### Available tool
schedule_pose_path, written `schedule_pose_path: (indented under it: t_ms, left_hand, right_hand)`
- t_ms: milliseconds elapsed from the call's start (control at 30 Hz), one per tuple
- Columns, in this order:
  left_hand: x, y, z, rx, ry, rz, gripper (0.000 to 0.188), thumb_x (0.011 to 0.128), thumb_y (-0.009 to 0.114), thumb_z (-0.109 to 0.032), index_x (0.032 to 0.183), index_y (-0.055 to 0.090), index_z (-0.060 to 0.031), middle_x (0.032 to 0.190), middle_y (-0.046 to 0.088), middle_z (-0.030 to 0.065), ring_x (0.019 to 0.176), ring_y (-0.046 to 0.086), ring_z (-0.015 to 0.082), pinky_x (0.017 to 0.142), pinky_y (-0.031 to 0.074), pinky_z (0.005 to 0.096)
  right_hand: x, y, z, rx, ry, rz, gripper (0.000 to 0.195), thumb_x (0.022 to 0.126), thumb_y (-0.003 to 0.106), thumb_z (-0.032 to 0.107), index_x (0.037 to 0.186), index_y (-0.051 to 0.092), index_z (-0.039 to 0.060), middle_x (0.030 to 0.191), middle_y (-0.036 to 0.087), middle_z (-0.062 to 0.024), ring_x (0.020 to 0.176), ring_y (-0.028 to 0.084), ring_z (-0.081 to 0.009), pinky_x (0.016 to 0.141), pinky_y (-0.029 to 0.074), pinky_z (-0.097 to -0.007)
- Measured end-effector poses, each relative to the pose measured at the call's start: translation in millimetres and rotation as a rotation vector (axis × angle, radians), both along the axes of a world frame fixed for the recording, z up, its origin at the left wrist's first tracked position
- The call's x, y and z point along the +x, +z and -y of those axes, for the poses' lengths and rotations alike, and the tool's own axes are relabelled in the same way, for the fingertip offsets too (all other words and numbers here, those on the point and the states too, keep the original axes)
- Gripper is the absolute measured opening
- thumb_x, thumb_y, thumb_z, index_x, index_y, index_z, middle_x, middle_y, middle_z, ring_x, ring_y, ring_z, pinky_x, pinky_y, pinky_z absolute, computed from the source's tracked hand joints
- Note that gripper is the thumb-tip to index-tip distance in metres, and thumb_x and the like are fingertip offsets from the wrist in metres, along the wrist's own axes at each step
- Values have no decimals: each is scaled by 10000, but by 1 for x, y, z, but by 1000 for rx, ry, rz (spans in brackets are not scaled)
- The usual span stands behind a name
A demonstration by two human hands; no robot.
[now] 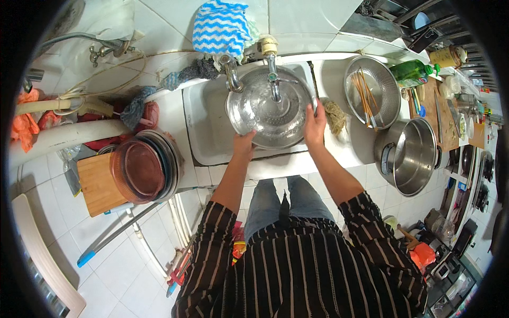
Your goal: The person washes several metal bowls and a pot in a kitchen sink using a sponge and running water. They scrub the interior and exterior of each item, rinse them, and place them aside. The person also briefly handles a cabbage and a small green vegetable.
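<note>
A round, shiny metal basin (274, 127) with water in it is held over the white sink (206, 131), under a chrome faucet (273, 77). My left hand (243, 145) grips its near left rim, and my right hand (315, 125) grips its right rim. A second chrome faucet (232, 73) stands left of the first. Just right of my right hand lies a tan, fibrous scrubber (336, 117). Farther right, a perforated metal colander (387, 87) holds several chopsticks (364, 99). What lies beneath the basin is hidden.
A large two-handled steel pot (415, 147) sits at the counter's right edge. Behind it are a green bottle (409, 73) and a wooden cutting board (449, 123) with a knife. Stacked basins (143, 169) and a wooden board (94, 185) stand left. A blue striped cloth (218, 30) hangs behind the faucets.
</note>
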State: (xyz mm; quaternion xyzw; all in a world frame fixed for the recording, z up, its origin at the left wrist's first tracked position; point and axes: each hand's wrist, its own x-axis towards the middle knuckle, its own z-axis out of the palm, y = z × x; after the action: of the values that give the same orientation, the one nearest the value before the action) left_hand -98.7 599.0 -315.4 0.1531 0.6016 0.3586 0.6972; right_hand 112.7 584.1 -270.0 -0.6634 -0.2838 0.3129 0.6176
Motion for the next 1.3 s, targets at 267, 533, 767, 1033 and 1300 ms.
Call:
schedule_pose_path:
  t_ms: [267, 533, 767, 1033, 1300]
  left_hand:
    - [-51, -47, -20, 172, 10, -132, 367, 810, 622, -96, 1131, 467, -4, 991, 567, 124, 863, 577, 220, 713, 494, 364]
    - [-2, 0, -13, -29, -300, -180, 333, 817, 599, -164, 1108, 512, -30, 957, 583, 86, 769, 583, 190, 592, 477, 318]
    - [-73, 16, 20, -161, -254, -240, 443, 833, 565, -139, 1240, 397, -88, 1034, 550, 130, 797, 590, 223, 627, 524, 354]
    - [-25, 33, -23, 29, -291, -357, 377, 865, 573, -165, 1207, 443, -74, 953, 585, 82, 760, 583, 176, 601, 498, 301]
    - [-32, 20, 3, -33, -106, -105, 335, 848, 594, -135, 1150, 485, -39, 997, 595, 79, 864, 608, 195, 682, 513, 323]
  right_hand:
    - [-65, 34, -6, -121, 100, 191, 398, 889, 528, 76, 1282, 462, 66, 1272, 374, -135, 1173, 399, -263, 1004, 336, -333]
    - [6, 35, -17, -136, -42, -55, 451, 728, 510, -49, 1169, 580, 13, 1211, 452, -147, 1115, 463, -256, 969, 362, -310]
    - [-47, 43, 20, -312, 146, -15, 501, 720, 502, -47, 1217, 536, 2, 1188, 478, -115, 1088, 475, -203, 947, 366, -292]
    - [0, 56, -19, -119, 120, -372, 482, 770, 474, -39, 1249, 504, 8, 1095, 562, -58, 1007, 517, -153, 908, 387, -271]
    - [-13, 11, 49, -76, 150, 87, 503, 772, 486, -34, 1273, 475, 11, 1271, 451, -93, 1166, 434, -185, 962, 364, -287]
